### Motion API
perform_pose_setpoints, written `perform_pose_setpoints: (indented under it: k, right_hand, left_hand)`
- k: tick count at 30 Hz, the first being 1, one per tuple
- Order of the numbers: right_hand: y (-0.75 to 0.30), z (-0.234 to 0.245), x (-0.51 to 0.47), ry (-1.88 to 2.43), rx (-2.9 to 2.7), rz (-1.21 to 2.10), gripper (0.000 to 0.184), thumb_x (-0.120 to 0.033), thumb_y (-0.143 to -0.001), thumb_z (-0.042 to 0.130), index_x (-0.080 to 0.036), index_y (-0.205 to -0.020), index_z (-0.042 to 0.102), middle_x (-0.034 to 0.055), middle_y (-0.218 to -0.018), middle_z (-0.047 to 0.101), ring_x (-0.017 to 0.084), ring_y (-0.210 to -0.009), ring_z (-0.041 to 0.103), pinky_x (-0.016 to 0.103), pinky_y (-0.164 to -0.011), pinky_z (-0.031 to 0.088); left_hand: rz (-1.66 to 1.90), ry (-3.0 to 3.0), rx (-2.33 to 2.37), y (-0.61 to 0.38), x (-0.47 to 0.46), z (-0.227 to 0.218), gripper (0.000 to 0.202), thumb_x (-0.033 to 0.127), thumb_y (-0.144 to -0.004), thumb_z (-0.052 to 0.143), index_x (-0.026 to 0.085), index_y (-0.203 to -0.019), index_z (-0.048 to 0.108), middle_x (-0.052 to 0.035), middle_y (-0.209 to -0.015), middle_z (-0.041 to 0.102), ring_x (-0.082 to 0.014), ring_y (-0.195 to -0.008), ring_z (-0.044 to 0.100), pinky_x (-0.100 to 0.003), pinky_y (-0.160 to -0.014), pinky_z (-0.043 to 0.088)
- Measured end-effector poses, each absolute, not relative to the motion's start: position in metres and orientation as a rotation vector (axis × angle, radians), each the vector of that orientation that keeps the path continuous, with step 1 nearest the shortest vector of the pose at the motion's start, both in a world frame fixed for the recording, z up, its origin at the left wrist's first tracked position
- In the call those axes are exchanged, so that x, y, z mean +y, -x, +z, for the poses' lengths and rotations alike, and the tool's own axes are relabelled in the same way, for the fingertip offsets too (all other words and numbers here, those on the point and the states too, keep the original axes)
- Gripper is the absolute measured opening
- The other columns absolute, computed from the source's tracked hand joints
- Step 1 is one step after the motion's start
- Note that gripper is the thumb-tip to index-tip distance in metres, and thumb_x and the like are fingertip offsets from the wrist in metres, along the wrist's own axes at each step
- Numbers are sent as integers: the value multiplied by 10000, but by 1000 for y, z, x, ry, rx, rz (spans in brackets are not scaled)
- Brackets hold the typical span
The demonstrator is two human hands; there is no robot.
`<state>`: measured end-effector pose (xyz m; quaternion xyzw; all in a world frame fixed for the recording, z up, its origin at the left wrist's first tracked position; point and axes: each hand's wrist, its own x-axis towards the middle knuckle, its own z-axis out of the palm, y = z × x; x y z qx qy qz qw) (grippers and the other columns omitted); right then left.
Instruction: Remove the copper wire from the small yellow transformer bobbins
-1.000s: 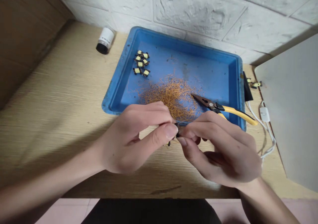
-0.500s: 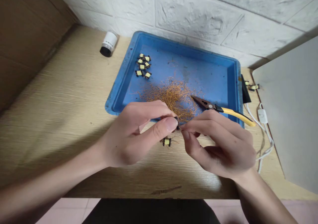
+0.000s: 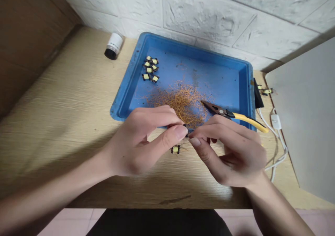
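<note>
Your left hand (image 3: pixel 138 141) and right hand (image 3: pixel 230 152) meet just over the front rim of a blue plastic tray (image 3: pixel 167 40), both closed in a tight pinch on a small dark part (image 3: pixel 187 131), too small to make out in detail. The part sits in the air between your fingertips, with your left thumb (image 3: pixel 180 132) pressing in from one side. Just below, a small yellow-banded coil (image 3: pixel 175 149) lies on the wooden table (image 3: pixel 65 124), with a few loose wire strands beside it. Inside the tray, a tangled pile of thin copper wire (image 3: pixel 180 105) lies near your hands, and pliers with yellow handles (image 3: pixel 230 114) rest beside it, their grips reaching over the right rim. A cluster of matching coils (image 3: pixel 150 68) sits toward the tray's back left corner. Behind the tray, a white bottle (image 3: pixel 113 46) lies on its side against a white brick wall (image 3: pixel 204 12), while a white cable (image 3: pixel 277 134) with an inline switch (image 3: pixel 275 122) runs along the table at right.
</note>
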<state>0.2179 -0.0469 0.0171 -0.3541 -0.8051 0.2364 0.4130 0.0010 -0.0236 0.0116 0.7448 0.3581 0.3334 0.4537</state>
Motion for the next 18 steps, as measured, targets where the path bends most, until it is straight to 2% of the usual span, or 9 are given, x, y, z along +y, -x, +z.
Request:
perform_pose_setpoints:
  k: [6,10,18]
  right_hand:
    - [-219,14,-47,874,-2016,571,117,-56,-988,657,-163,-972,702,3,-799,721,101,-684,629,245,-619,526]
    - [-220,13,-47,873,-2025,551,110,-75,-995,662,-177,-1005,703,3,-812,731,104,-690,617,251,-630,519]
    - [-216,15,-47,861,-1970,656,165,-21,-938,636,-180,-923,682,-5,-738,661,103,-655,580,250,-589,485]
  left_hand:
    - [821,-1845,876,-1,-23,12,341,165,-1043,546,192,-708,603,38,-691,597,-121,-682,571,-282,-684,443]
    - [804,-1878,866,-1,-24,11,320,169,-1050,555,184,-748,659,34,-708,638,-125,-703,591,-282,-689,451]
    - [880,-1896,811,-2,-25,4,319,164,-1051,571,168,-746,668,40,-667,596,-117,-677,531,-285,-677,416]
